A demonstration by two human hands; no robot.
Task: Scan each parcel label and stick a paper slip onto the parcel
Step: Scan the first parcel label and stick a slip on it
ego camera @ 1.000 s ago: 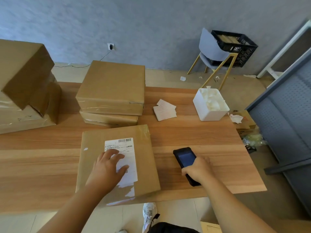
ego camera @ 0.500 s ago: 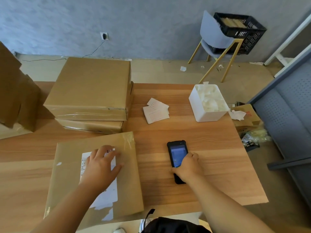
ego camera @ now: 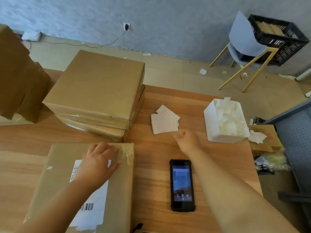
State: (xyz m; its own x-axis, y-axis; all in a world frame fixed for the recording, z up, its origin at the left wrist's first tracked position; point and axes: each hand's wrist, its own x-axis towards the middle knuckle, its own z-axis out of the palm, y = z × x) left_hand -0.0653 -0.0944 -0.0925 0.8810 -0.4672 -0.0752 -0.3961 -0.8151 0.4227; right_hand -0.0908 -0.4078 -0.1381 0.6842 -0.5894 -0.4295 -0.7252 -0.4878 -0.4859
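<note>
At 7 o'clock the left hand [ego camera: 99,160] presses flat-fingered on the parcel [ego camera: 121,190], the scanner [ego camera: 182,185] lies free at 6 — sticking looks the step in hand — and the right hand [ego camera: 188,142], loosely bent and empty, must pinch one of the paper slips [ego camera: 165,123] at 12.

Left hand [ego camera: 99,158] covers the label's [ego camera: 94,216] upper half.

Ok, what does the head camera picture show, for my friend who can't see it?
A person's left hand rests flat on a parcel and its white label, while the right hand stretches toward a pile of paper slips. A black scanner lies screen-up on the table beside the parcel.
</note>
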